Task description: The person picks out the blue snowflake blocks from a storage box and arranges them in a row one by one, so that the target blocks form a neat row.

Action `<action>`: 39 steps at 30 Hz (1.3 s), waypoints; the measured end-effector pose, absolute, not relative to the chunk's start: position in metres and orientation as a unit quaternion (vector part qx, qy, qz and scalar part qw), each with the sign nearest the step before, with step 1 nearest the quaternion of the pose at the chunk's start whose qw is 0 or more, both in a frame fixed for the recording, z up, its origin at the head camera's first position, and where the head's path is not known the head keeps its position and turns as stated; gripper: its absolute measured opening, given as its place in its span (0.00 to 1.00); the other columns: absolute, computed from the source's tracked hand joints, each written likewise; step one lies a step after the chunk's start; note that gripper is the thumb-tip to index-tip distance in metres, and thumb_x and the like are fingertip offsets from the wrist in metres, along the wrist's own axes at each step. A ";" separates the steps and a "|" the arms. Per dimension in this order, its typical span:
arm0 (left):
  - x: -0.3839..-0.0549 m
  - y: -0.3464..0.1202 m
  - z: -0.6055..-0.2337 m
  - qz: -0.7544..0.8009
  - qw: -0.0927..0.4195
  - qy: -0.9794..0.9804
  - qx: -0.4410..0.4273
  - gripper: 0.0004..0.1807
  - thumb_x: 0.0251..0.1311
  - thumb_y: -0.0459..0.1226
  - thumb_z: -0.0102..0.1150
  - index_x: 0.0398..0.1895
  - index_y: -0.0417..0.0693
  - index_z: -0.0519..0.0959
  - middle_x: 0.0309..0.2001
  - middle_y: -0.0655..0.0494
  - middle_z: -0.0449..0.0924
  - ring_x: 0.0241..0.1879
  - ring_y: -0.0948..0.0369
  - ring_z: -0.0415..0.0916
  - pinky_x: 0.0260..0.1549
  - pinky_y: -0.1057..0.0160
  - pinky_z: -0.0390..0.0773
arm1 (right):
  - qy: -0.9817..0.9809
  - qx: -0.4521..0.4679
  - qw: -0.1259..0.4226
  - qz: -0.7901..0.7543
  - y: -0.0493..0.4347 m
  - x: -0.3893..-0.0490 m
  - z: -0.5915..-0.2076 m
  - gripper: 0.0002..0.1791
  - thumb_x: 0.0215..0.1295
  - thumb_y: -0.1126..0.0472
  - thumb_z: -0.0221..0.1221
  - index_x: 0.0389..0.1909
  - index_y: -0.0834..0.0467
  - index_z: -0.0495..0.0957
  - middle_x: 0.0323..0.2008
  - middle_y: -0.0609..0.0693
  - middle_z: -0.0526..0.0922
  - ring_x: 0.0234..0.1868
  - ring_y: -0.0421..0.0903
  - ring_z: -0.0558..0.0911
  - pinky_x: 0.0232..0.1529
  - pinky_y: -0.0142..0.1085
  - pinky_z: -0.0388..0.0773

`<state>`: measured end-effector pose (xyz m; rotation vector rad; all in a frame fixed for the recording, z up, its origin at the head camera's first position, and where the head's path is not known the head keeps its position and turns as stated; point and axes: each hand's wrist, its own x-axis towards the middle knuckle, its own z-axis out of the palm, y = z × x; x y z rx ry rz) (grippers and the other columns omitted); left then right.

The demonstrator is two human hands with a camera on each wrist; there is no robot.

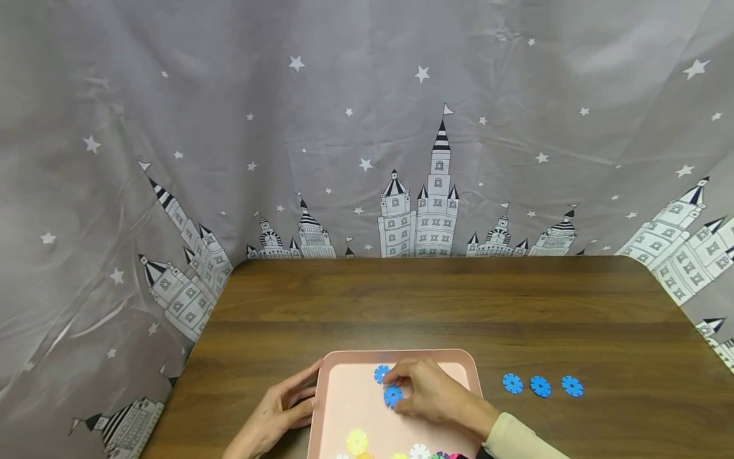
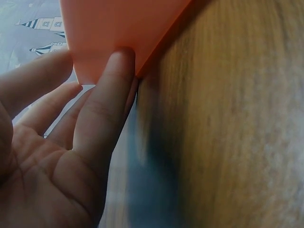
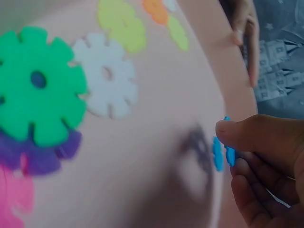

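My right hand (image 1: 432,392) pinches a blue notched disc (image 1: 392,396) between thumb and fingers over the pink tray (image 1: 319,408). In the right wrist view that held disc (image 3: 230,154) shows edge-on under the thumb. A second blue notched disc (image 1: 381,373) lies close by, near the tray's far side. At the tray's left side, my left hand (image 1: 281,408) touches the outer wall with fairly straight fingers. The left wrist view shows those fingertips against the wall near a corner.
Three blue notched discs (image 1: 540,386) lie in a row on the wooden table (image 1: 436,306), right of the tray. Nearer in the tray are yellow (image 1: 357,441), white (image 3: 107,73), green (image 3: 45,104), purple (image 3: 35,154), pink and orange discs. A grey castle-print curtain (image 1: 321,127) hangs behind.
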<state>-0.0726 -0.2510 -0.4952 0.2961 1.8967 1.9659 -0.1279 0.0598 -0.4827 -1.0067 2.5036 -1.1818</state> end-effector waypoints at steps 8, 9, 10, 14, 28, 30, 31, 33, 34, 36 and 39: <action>-0.071 -0.249 -0.493 0.687 0.198 0.694 0.085 0.35 0.70 0.31 0.54 0.77 0.40 0.52 0.75 0.34 0.45 0.58 0.66 0.73 0.48 0.56 0.80 | 0.851 -0.333 0.047 -0.404 0.084 -0.132 -0.469 0.18 0.48 0.67 0.75 0.43 0.59 0.85 0.39 0.43 0.85 0.40 0.38 0.80 0.42 0.34 0.80; -0.071 -0.249 -0.493 0.687 0.196 0.694 0.088 0.35 0.70 0.31 0.53 0.77 0.39 0.52 0.75 0.33 0.45 0.58 0.66 0.73 0.48 0.55 0.80 | 0.853 -0.328 0.042 -0.405 0.087 -0.132 -0.467 0.19 0.48 0.67 0.75 0.43 0.59 0.85 0.39 0.43 0.85 0.39 0.39 0.80 0.42 0.34 0.80; -0.071 -0.249 -0.493 0.687 0.195 0.695 0.089 0.35 0.70 0.31 0.53 0.77 0.39 0.52 0.74 0.32 0.45 0.58 0.66 0.73 0.48 0.55 0.80 | 0.854 -0.323 0.037 -0.406 0.091 -0.132 -0.466 0.19 0.47 0.67 0.75 0.43 0.60 0.85 0.38 0.43 0.85 0.38 0.39 0.80 0.41 0.35 0.80; -0.072 -0.248 -0.492 0.684 0.201 0.696 0.081 0.35 0.70 0.32 0.54 0.77 0.40 0.51 0.75 0.33 0.44 0.58 0.67 0.73 0.48 0.55 0.80 | 0.854 -0.306 0.018 -0.420 0.108 -0.133 -0.461 0.20 0.46 0.70 0.74 0.43 0.62 0.85 0.37 0.43 0.84 0.37 0.40 0.80 0.40 0.35 0.80; -0.075 -0.250 -0.494 0.680 0.207 0.698 0.088 0.37 0.70 0.31 0.53 0.77 0.39 0.49 0.76 0.39 0.45 0.58 0.69 0.73 0.49 0.56 0.79 | 0.868 -0.262 -0.088 -0.413 0.164 -0.131 -0.451 0.24 0.43 0.73 0.75 0.44 0.55 0.85 0.39 0.41 0.84 0.38 0.40 0.80 0.39 0.36 0.80; -0.075 -0.250 -0.493 0.678 0.211 0.699 0.087 0.37 0.71 0.32 0.53 0.77 0.39 0.49 0.76 0.40 0.45 0.58 0.69 0.73 0.49 0.56 0.79 | 0.869 -0.256 -0.103 -0.410 0.171 -0.130 -0.450 0.24 0.42 0.73 0.75 0.43 0.54 0.85 0.39 0.40 0.84 0.37 0.39 0.80 0.39 0.36 0.80; -0.075 -0.249 -0.493 0.678 0.212 0.699 0.086 0.37 0.71 0.32 0.53 0.77 0.39 0.49 0.76 0.39 0.45 0.58 0.69 0.73 0.49 0.56 0.79 | 0.872 -0.250 -0.109 -0.407 0.174 -0.130 -0.450 0.24 0.42 0.73 0.76 0.43 0.54 0.85 0.39 0.40 0.84 0.37 0.39 0.80 0.39 0.36 0.80; -0.075 -0.249 -0.492 0.675 0.214 0.702 0.082 0.37 0.71 0.32 0.53 0.77 0.40 0.49 0.76 0.38 0.44 0.58 0.70 0.73 0.48 0.56 0.80 | 0.877 -0.236 -0.120 -0.400 0.183 -0.130 -0.448 0.24 0.41 0.71 0.76 0.43 0.54 0.86 0.39 0.39 0.84 0.38 0.38 0.81 0.40 0.36 0.80; -0.075 -0.249 -0.492 0.673 0.216 0.703 0.080 0.37 0.71 0.32 0.53 0.77 0.40 0.49 0.76 0.36 0.43 0.58 0.70 0.73 0.48 0.56 0.80 | 0.880 -0.229 -0.123 -0.397 0.187 -0.129 -0.448 0.24 0.41 0.71 0.77 0.43 0.54 0.86 0.39 0.39 0.84 0.38 0.38 0.81 0.40 0.36 0.80; -0.075 -0.249 -0.492 0.670 0.219 0.705 0.075 0.37 0.71 0.33 0.53 0.77 0.40 0.49 0.76 0.35 0.41 0.59 0.68 0.73 0.48 0.55 0.80 | 0.888 -0.217 -0.127 -0.386 0.197 -0.128 -0.449 0.23 0.42 0.69 0.77 0.43 0.54 0.85 0.39 0.38 0.84 0.39 0.38 0.81 0.41 0.36 0.80; -0.077 -0.249 -0.492 0.665 0.223 0.710 0.064 0.37 0.71 0.34 0.54 0.78 0.42 0.49 0.76 0.35 0.40 0.62 0.60 0.71 0.48 0.54 0.80 | 0.897 -0.200 -0.136 -0.371 0.213 -0.126 -0.451 0.22 0.43 0.67 0.77 0.43 0.54 0.86 0.39 0.37 0.84 0.39 0.38 0.82 0.40 0.36 0.80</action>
